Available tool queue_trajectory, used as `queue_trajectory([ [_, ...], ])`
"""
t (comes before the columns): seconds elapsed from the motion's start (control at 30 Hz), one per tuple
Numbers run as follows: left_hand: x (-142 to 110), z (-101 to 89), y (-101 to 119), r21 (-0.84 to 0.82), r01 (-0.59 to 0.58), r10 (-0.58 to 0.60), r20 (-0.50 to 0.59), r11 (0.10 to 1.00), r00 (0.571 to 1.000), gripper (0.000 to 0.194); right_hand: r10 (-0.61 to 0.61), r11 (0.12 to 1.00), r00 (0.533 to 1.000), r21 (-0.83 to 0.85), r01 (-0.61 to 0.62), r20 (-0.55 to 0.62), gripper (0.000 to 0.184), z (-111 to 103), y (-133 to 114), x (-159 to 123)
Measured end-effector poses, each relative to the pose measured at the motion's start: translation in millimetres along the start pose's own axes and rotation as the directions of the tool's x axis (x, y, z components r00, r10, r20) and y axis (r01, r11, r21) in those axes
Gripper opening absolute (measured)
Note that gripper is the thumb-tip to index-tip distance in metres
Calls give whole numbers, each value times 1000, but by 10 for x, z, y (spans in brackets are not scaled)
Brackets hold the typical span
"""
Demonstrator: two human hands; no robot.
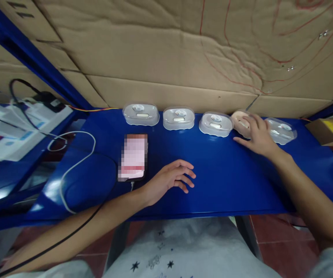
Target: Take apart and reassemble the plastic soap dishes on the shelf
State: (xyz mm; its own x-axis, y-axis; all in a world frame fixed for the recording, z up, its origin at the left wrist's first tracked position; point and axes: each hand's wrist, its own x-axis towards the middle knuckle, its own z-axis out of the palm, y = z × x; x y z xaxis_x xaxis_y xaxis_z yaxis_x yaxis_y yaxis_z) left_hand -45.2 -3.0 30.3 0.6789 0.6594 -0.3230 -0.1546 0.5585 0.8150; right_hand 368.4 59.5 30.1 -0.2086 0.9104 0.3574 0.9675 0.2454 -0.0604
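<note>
Several clear plastic cases line the back of a blue table (227, 181): one at the left (140, 114), one beside it (179, 117), a third (215, 124) and one at the far right (281, 130). Between the last two lies a pale round case (240, 121). My right hand (257, 135) rests on that pale case, fingers laid over its right side. My left hand (170, 179) hovers low over the bare table in the middle, fingers loosely spread, holding nothing. A phone (133, 157) lies just left of my left hand.
A white cable (76, 162) and a black cable (68, 235) run from the phone across the table's left part. White boxes (16, 131) sit on a shelf at left. A cardboard wall stands behind the table. A small carton (331, 131) is at far right.
</note>
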Motion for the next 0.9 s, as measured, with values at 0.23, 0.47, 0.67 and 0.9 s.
queue_trajectory([
  [0.23, 3, -50, -20, 193, -139, 145, -18, 971, 989, 35, -248, 961, 949, 173, 216, 195, 111, 91, -384, 793],
  [0.47, -29, -115, -129, 802, -424, 617, 90, 421, 782, 74, -358, 917, 904, 271, 294, 232, 106, 59, -808, 332],
  [0.67, -37, -160, -264, 887, -390, 543, 206, 248, 814, 119, -425, 841, 874, 458, 286, 236, 96, -277, -1214, -97],
  [0.9, -53, -109, -234, 914, -398, 379, 345, 70, 859, 110, -328, 886, 923, 406, 226, 202, 85, 202, -928, 366],
])
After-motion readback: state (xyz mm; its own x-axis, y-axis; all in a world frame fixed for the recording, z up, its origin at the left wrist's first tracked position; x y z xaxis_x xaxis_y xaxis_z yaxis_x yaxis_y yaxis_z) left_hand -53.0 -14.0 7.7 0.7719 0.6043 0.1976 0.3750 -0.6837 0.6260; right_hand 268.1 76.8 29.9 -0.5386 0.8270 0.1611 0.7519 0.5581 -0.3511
